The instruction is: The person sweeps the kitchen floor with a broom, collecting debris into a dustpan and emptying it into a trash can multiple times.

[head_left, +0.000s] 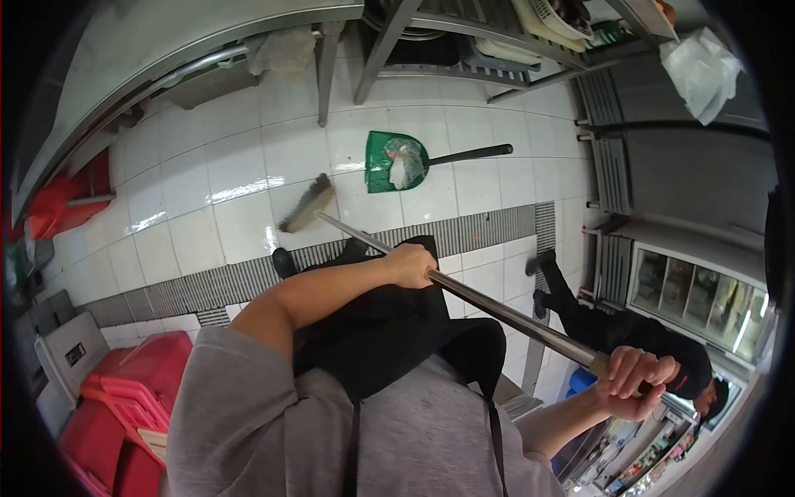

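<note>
A long metal-handled broom [530, 321] slants across my body, its bristle head [306, 205] low over the white tiled floor at the left. Around the middle of the shaft my left hand [411, 265] is closed. My right hand [636, 381] grips the handle's upper end, at the right. Beyond the broom head, a green dustpan [378, 178] lies on the tiles with its black handle pointing right. A crumpled piece of clear and white plastic [403, 163] sits in the pan.
Steel tables [199, 41] and a rack [464, 70] line the far side. A strip of drain grating [472, 232] crosses the floor. Red bins [141, 377] stand at the left. A person in black [654, 340] is bent over near a glass-door fridge [700, 290] at the right.
</note>
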Motion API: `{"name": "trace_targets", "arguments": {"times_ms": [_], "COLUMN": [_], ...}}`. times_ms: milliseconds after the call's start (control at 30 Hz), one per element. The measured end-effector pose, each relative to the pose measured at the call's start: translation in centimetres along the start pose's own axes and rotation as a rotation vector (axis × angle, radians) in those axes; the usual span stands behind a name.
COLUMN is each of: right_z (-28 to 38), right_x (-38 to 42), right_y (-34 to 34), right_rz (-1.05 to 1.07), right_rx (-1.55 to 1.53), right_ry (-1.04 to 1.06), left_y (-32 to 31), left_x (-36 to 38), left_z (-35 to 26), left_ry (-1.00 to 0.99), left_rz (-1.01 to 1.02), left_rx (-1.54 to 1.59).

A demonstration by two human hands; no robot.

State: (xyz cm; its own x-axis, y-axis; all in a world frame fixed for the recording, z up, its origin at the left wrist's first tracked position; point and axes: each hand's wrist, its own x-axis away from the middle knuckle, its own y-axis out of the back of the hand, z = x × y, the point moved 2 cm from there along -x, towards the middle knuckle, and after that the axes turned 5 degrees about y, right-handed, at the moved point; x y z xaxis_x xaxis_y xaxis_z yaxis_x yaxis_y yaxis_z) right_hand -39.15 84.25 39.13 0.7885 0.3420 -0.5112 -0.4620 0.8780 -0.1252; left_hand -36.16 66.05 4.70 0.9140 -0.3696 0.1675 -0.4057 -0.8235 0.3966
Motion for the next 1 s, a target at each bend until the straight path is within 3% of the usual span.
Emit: {"name": "trace_targets", "arguments": {"times_ms": [67,333,500,633,700,833,1000], "right_z": [-1.1,2.0,6.4,3.2,-1.4,-2.6,0.9], "right_x": [-0.8,0.0,-1.9,-0.9,-0.4,-0.6,-1.4], "right_y": [-0.9,1.7,-1.4,3.5,2.3,-0.6,-0.6], "right_rz": [0.101,-0.014,0.326,0.104,-0.071,0.056,0.076], "right_rx": [-0.026,0.228,-0.028,-0.033,0.014,0.082,0.218], "right_ry": [-0.030,0.119,0.219,0.054,-0.001,0.020,0.112], "left_y": [-2.2,-3.4,0.1,1.9,1.5,-1.1,-2.0], "left_x": [-2.1,-9.9,-5.6,-3.4,-4.7,-6.9,-10.5], "left_z": [1.0,-2.1,-7.0,-3.6,1.5,4.0,-1.2], "left_ry": [-0.166,-0.238,-0.225,-0.144,-0.107,-0.280,-0.279], "left_rz": [-0.003,-0.050,-0.016,-0.070,0.069,0.011,0.051], "left_rx": [-0.030,-0.090,-0.082,-0.022,-0.056,-0.095,-0.117]}}
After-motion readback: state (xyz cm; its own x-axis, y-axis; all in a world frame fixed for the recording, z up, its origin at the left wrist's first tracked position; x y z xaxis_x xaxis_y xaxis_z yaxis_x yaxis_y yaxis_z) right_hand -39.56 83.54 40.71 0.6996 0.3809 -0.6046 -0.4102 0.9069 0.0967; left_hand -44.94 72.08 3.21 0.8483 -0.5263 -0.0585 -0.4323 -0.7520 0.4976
